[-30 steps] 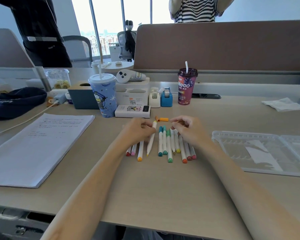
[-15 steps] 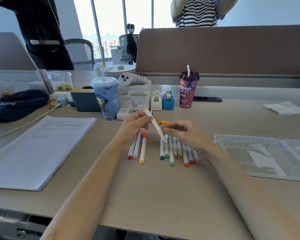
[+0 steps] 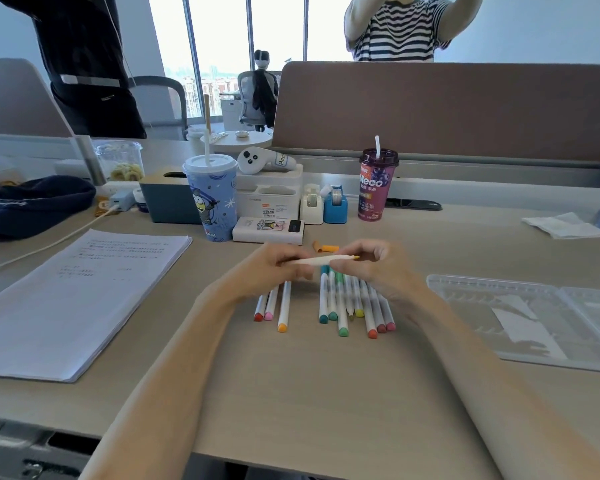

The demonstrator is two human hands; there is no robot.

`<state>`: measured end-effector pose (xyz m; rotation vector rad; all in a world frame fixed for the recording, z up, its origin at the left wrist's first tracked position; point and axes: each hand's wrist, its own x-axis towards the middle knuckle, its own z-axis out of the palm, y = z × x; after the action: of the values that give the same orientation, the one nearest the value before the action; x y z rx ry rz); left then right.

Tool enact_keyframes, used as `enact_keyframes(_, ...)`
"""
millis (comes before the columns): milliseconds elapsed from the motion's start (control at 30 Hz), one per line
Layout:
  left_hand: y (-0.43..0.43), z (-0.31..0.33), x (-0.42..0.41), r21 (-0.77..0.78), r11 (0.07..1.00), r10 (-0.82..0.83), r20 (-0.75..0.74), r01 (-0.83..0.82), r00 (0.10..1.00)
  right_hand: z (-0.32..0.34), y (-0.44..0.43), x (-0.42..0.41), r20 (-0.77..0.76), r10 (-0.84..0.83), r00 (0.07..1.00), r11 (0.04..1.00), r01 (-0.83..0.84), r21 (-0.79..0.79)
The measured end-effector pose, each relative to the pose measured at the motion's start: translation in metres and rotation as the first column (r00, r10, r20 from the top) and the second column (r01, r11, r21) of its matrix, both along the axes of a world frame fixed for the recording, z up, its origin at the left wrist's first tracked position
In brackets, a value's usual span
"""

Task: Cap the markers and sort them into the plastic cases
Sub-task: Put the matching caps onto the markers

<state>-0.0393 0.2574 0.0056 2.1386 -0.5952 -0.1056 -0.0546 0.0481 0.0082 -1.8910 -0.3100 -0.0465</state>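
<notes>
The left hand (image 3: 278,265) grips the barrel of a white marker (image 3: 317,260) with curled fingers. Half a second ago the marker stood steeply tilted over the desk (image 3: 326,393); now it lies almost level in the air, yellow tip pointing right. The right hand (image 3: 374,271) has risen off the row of markers (image 3: 354,303) to meet that tip with curled fingers; whether they pinch it cannot be told. An orange cap (image 3: 330,249) lies just behind, where it was. The clear plastic case (image 3: 534,320) sits open at the right, unmoved.
</notes>
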Motion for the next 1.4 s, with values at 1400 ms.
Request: enact_keyframes(1400,0.018,-0.027,0.021,0.238,0.888,0.347,0.214,-0.393,0.913,-0.016,-0.001,0.101,0.037,-0.133,0.990,0.876,0.135,-0.464)
